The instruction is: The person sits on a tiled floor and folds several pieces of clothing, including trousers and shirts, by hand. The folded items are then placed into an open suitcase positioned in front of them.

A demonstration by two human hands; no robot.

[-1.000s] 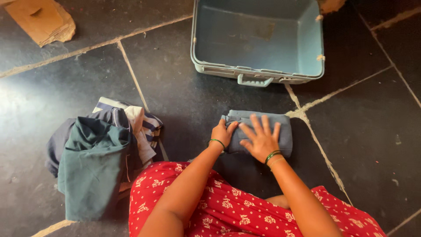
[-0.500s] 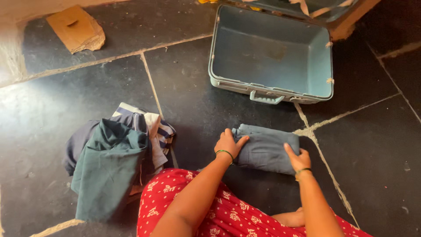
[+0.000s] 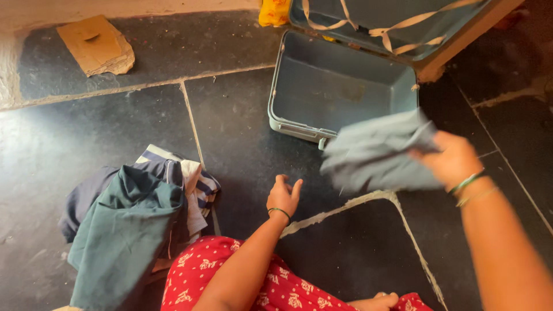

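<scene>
The right hand (image 3: 452, 158) grips a soft, folded grey cloth (image 3: 377, 154) at the 5 o'clock corner of the rigid blue suitcase (image 3: 340, 86). The left hand (image 3: 283, 197) hangs open, fingers spread, above the dark stone floor (image 3: 242, 132).

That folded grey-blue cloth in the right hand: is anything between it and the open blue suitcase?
Nothing visible. The right hand holds the folded grey-blue cloth over the near rim of the open blue suitcase, whose tray looks bare.
</scene>
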